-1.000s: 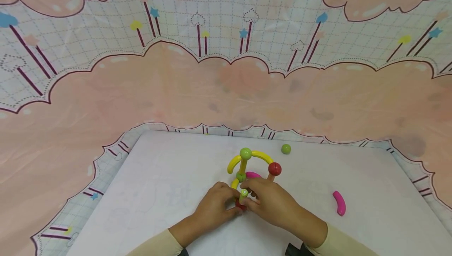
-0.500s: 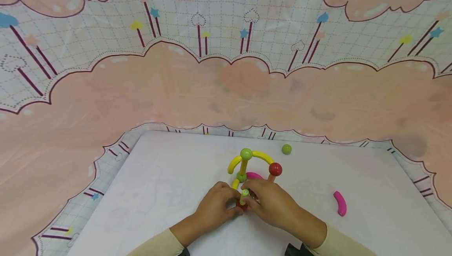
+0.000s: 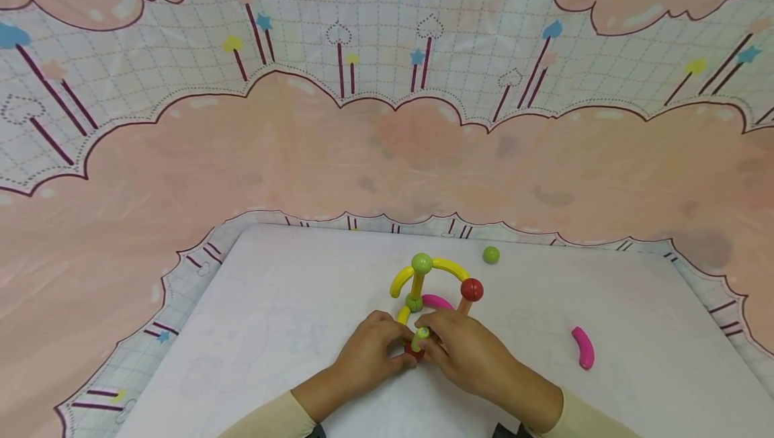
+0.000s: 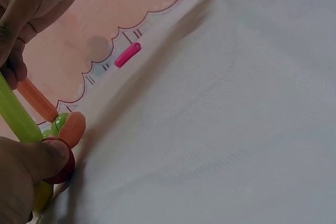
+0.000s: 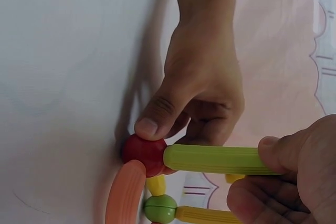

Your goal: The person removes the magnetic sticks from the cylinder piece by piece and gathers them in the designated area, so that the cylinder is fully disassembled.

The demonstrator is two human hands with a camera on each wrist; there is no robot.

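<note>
A red ball (image 5: 144,153) sits low at the near end of a toy structure of balls and rods. My left hand (image 3: 370,349) pinches this ball between thumb and fingers. From the ball rises a light green rod (image 5: 215,159), its upper end pinched by my right hand (image 3: 468,351). An orange curved piece (image 5: 125,192) also joins the red ball. Behind the hands, the structure shows a light green ball (image 3: 421,263) on top, yellow curved rods (image 3: 450,267) and a second red ball (image 3: 471,289). My right hand partly hides its lower right part.
On the white table (image 3: 254,330), a loose pink curved piece (image 3: 583,348) lies to the right. A loose green ball (image 3: 491,254) rests near the far edge. A patterned cloth (image 3: 387,156) hangs behind the table.
The light green rod's upper end has tilted a little to the right, with my right hand shifting slightly the same way. My left hand stays at the red ball.
</note>
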